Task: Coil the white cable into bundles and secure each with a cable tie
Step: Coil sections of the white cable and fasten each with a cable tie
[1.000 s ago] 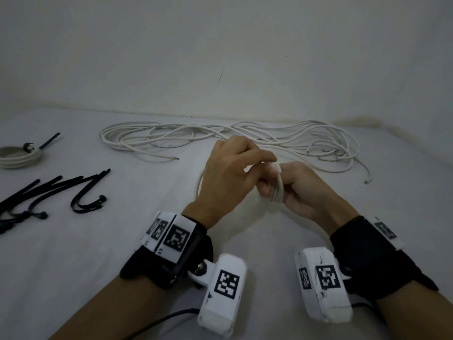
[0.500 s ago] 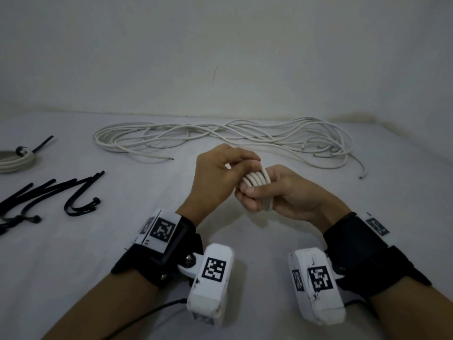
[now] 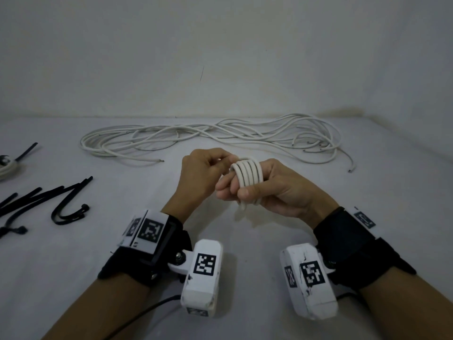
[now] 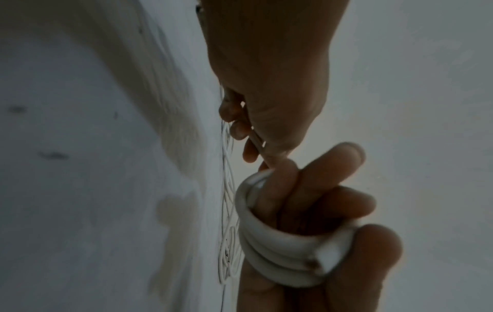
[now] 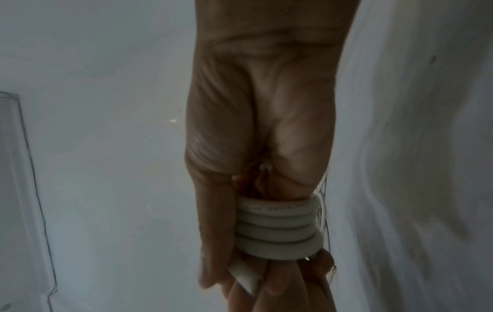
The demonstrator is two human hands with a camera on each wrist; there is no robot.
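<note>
Above the middle of the white cloth-covered bench, toward its near edge, the two hands meet around a short white round cable coil. The right hand has its fingers threaded through the coil, so that five tight turns sit side by side around them, and its thumb presses on the turns from the near side; one cut end of the cable pokes out below the thumb. In the right wrist view the same turns stack across the fingers, with the cut end just beneath them. The left hand is curled beside the coil on its left, its fingertips pinching the free strand of the cable that leads off the last turn; the left wrist view shows this strand running from the pinch straight down to the coil. Both hands are held clear of the bench. Toward the far edge lies a long loose tangle of thin white cable, spread in wide loops from left of centre to the right side, with several cut ends showing. Near the left edge lies a scatter of black plastic cable ties, some straight and some bent into hooks. Further back at the left edge, partly cut off, sits a finished white cable bundle bound with a black tie whose tail sticks up and to the right. Each forearm carries a black wrist strap with a white camera block bearing square black-and-white markers.
</note>
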